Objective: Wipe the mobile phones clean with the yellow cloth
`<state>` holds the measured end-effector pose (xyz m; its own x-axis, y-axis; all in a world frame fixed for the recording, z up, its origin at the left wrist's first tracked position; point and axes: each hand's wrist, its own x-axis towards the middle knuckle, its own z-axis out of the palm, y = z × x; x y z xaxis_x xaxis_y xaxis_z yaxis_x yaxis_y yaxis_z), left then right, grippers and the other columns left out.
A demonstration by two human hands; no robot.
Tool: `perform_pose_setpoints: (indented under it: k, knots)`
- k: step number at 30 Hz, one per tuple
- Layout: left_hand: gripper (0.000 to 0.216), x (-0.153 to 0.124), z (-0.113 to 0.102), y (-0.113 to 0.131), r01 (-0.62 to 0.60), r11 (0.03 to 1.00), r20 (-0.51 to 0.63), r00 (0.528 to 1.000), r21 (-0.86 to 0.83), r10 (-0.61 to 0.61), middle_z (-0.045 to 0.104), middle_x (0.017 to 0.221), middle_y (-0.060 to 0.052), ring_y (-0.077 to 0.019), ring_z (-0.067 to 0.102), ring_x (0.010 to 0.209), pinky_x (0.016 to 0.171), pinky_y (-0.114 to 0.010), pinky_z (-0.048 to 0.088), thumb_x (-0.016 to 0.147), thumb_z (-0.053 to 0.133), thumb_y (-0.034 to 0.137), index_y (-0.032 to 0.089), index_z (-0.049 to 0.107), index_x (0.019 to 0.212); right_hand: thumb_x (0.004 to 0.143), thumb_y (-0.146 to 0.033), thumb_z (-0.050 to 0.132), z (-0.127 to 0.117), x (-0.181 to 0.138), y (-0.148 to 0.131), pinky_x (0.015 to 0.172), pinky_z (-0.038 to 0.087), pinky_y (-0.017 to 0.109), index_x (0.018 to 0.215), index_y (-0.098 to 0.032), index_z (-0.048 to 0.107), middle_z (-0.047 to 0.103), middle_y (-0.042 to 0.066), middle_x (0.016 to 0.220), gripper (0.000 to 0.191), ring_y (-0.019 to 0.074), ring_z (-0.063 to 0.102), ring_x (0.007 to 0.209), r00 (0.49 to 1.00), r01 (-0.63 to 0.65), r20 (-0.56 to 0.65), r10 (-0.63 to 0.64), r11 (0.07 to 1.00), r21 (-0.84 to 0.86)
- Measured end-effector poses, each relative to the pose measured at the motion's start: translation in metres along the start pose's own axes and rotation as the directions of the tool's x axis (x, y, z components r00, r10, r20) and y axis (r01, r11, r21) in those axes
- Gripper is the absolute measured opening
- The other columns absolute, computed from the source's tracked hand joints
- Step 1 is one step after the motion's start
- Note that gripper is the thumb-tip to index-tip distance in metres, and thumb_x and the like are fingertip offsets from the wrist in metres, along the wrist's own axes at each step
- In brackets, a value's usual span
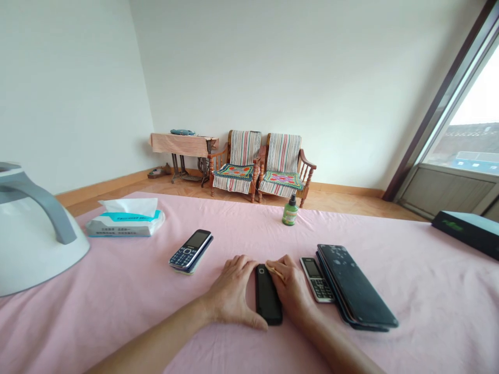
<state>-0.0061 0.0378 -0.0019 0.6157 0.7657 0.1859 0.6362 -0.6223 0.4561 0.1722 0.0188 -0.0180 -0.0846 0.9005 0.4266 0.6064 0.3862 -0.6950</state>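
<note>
a slim black rectangular handset [268,298] lies flat on pink cloth [117,291] between the hands, left hand [232,293] spread with thumb along one long edge, right hand [290,288] curled against the other, its hold unclear; likely light, rigid, slick, best taken by those edges.

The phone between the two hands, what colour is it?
The phone is black; the head view shows it best.

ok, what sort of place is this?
Probably a living room at home: two wooden armchairs with striped covers by the wall, a treadle sewing table beside them, and a pink-clothed table holding a tissue pack and a black phone.
</note>
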Motion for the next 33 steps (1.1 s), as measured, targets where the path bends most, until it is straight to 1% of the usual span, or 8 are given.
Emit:
perform_pose_setpoints:
  k: [6, 10, 14, 17, 21, 25, 30, 33]
  knots:
    - [0.1, 0.0, 0.0, 0.001, 0.029, 0.999, -0.005, 1.0, -0.015, -0.029, 0.048, 0.117, -0.011, -0.0338, 0.046, 0.107, 0.097, -0.051, 0.035, 0.036, 0.081, 0.06, 0.02, 0.047, 0.122, 0.091, -0.015, 0.04, -0.011, -0.051, -0.011, 0.056, 0.041, 0.021, 0.081, -0.017, 0.063, 0.05, 0.002, 0.074, 0.025, 0.0132, 0.054, 0.065, 0.996, 0.053, 0.075, -0.054, 0.999, 0.012]
    - [0.098, 0.0, -0.001, 0.001, 0.015, 1.0, 0.009, 1.0, -0.007, -0.015, 0.049, 0.121, -0.01, -0.0338, 0.046, 0.111, 0.099, -0.05, 0.035, 0.04, 0.08, 0.059, 0.022, 0.046, 0.125, 0.087, -0.011, 0.045, -0.015, -0.067, -0.017, 0.057, 0.039, 0.02, 0.082, -0.017, 0.064, 0.051, 0.003, 0.075, 0.021, 0.0135, 0.056, 0.067, 0.992, 0.066, 0.107, -0.068, 0.998, 0.017]
    - [0.115, -0.001, 0.0, 0.0, 0.056, 0.998, 0.067, 0.996, 0.031, -0.058, 0.039, 0.137, -0.016, -0.0394, 0.035, 0.125, 0.106, -0.055, 0.025, 0.04, 0.079, 0.06, 0.019, 0.034, 0.137, 0.083, -0.007, 0.048, -0.019, -0.066, -0.023, 0.058, 0.039, 0.02, 0.082, -0.018, 0.066, 0.053, 0.003, 0.077, 0.02, 0.0137, 0.057, 0.069, 0.987, 0.065, 0.141, -0.074, 0.996, 0.064]
    - [0.126, -0.001, 0.0, 0.002, 0.084, 0.995, 0.106, 0.99, 0.059, -0.09, 0.031, 0.143, -0.019, -0.0414, 0.026, 0.131, 0.109, -0.057, 0.017, 0.039, 0.08, 0.059, 0.015, 0.024, 0.142, 0.083, -0.007, 0.047, -0.022, -0.061, -0.021, 0.06, 0.041, 0.021, 0.083, -0.017, 0.067, 0.054, 0.004, 0.078, 0.022, 0.0141, 0.057, 0.07, 0.995, 0.033, 0.089, -0.038, 0.997, 0.063]
    - [0.116, 0.001, -0.001, 0.004, 0.064, 0.997, 0.089, 0.994, 0.053, -0.068, 0.041, 0.136, -0.015, -0.0391, 0.035, 0.125, 0.107, -0.053, 0.023, 0.035, 0.082, 0.055, 0.019, 0.036, 0.135, 0.081, -0.006, 0.049, -0.024, -0.056, -0.014, 0.06, 0.042, 0.022, 0.093, -0.018, 0.07, 0.055, 0.004, 0.076, 0.027, 0.0146, 0.057, 0.068, 1.0, -0.01, -0.005, 0.011, 0.998, 0.054]
    - [0.109, 0.0, 0.002, 0.002, 0.062, 0.998, 0.022, 0.998, 0.004, -0.062, 0.044, 0.131, -0.014, -0.0382, 0.038, 0.122, 0.107, -0.052, 0.026, 0.034, 0.085, 0.045, 0.018, 0.04, 0.129, 0.08, -0.005, 0.049, -0.022, -0.055, -0.01, 0.063, 0.044, 0.022, 0.097, -0.02, 0.071, 0.058, 0.004, 0.079, 0.031, 0.0148, 0.059, 0.07, 1.0, 0.011, 0.008, -0.012, 0.994, 0.11]
    - [0.115, -0.007, 0.008, -0.007, 0.051, 0.986, -0.021, 0.998, -0.157, -0.055, 0.034, 0.141, -0.014, -0.0366, 0.031, 0.13, 0.109, -0.051, 0.025, 0.042, 0.084, 0.034, 0.021, 0.023, 0.139, 0.082, -0.007, 0.048, -0.022, -0.055, -0.015, 0.062, 0.043, 0.021, 0.098, -0.019, 0.07, 0.058, 0.005, 0.08, 0.03, 0.0143, 0.059, 0.072, 0.994, 0.049, 0.091, -0.065, 0.983, 0.175]
    - [0.118, -0.01, 0.008, -0.008, 0.019, 0.963, -0.024, 0.999, -0.268, -0.026, 0.034, 0.141, -0.013, -0.0345, 0.036, 0.127, 0.107, -0.049, 0.03, 0.048, 0.082, 0.031, 0.024, 0.012, 0.143, 0.086, -0.013, 0.048, -0.021, -0.055, -0.015, 0.062, 0.044, 0.02, 0.097, -0.018, 0.069, 0.059, 0.005, 0.08, 0.024, 0.0142, 0.06, 0.071, 0.993, 0.04, 0.097, -0.06, 0.978, 0.205]
